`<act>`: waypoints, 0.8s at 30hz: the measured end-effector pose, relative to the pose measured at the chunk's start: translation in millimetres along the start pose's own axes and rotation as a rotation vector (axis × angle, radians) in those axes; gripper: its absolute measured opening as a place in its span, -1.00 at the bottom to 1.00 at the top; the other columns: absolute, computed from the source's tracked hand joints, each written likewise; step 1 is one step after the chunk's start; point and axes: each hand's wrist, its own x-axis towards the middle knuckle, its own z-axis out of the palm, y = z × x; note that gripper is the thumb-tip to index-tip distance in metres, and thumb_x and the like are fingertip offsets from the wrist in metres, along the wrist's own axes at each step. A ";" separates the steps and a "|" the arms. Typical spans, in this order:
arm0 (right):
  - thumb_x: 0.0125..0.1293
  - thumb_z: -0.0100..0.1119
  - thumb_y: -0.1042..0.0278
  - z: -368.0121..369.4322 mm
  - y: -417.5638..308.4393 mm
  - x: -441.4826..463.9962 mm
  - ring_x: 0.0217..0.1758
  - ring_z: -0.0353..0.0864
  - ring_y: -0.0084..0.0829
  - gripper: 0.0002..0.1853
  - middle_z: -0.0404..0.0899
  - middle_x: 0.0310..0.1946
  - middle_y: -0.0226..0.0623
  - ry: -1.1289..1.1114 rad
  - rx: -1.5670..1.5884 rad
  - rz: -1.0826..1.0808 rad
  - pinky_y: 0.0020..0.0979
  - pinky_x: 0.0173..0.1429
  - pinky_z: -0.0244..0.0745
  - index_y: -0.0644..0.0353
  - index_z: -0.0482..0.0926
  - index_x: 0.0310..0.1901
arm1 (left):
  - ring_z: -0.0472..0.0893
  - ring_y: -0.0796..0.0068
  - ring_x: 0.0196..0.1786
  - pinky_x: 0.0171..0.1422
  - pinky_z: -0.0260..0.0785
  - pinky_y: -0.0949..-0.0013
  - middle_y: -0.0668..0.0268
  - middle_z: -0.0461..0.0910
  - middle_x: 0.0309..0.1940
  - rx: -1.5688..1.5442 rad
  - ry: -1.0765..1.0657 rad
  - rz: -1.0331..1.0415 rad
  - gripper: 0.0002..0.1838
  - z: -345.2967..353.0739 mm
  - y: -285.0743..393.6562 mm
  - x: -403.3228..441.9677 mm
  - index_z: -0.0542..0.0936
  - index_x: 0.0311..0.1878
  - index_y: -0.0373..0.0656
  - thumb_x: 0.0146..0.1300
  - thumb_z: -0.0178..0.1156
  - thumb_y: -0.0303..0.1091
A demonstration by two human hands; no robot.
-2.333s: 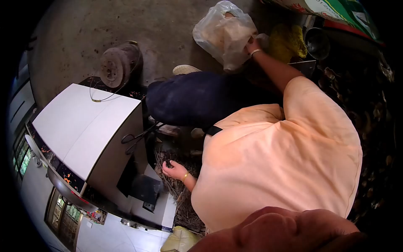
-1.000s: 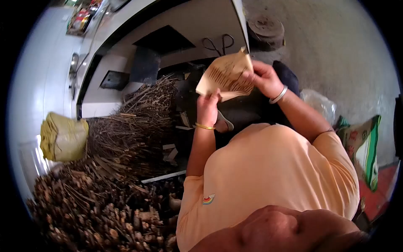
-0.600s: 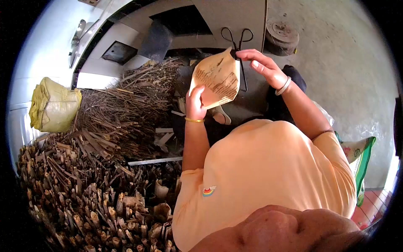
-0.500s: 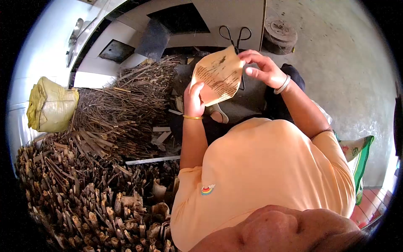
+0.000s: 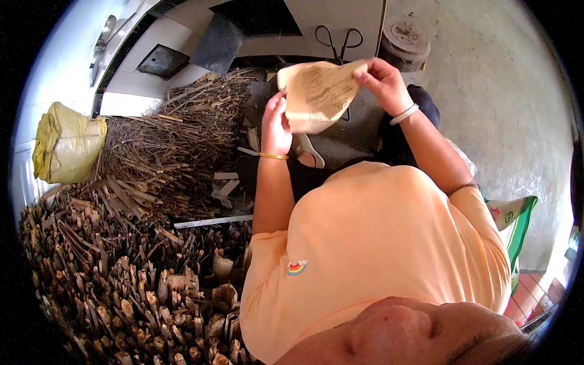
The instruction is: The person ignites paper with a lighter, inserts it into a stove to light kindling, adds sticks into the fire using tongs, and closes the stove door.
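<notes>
concrete floor (image 5: 499,109) spreads across the right, and piled sticks (image 5: 188,140) cover much of the left. i have the printed paper (image 5: 319,94) raised between both hands: my left hand (image 5: 275,125) has its grip closed on the left edge, while my right hand (image 5: 389,88) pinches the upper right corner. beyond it, partly hidden, is a black loop-handled tool (image 5: 344,48); a yellow sack (image 5: 69,144) sits at far left.
</notes>
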 end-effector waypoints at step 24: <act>0.20 0.20 0.54 -18.2 18.1 -9.4 -0.20 0.45 -0.66 -0.70 0.55 -0.22 -0.47 -0.052 -0.188 0.176 -0.57 -0.03 0.42 0.24 0.54 0.00 | 0.49 0.51 -0.07 0.08 0.36 0.43 0.28 0.45 -0.05 0.663 -0.006 0.294 -0.52 -14.8 -16.0 2.0 0.42 0.10 -0.26 0.06 0.24 -0.63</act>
